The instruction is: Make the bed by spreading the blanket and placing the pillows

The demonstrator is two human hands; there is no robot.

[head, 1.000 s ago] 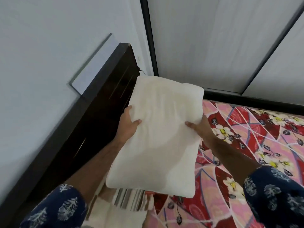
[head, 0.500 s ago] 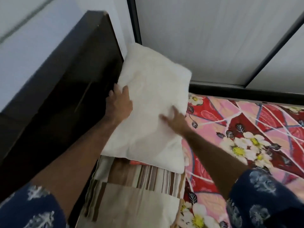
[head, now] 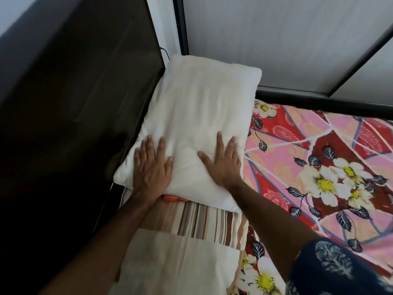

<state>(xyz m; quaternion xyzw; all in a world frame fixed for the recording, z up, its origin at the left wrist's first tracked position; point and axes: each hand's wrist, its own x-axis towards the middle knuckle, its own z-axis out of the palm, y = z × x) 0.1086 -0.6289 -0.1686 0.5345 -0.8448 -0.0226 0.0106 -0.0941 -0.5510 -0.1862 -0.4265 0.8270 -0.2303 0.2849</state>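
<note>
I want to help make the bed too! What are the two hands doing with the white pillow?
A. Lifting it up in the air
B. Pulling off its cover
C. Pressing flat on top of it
C: the left hand and the right hand lie flat, fingers straight, on the white pillow, which rests by the headboard.

Left hand (head: 152, 167) and right hand (head: 222, 161) side by side, palms down, fingers straight and spread.

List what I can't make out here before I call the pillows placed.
- Head view: the striped pillow runs under the white pillow and the left forearm and off the bottom edge.
- An orange thing peeks from under the white pillow; unidentifiable.
- The blanket is cut by the right edge; its spread is unknown.
</note>
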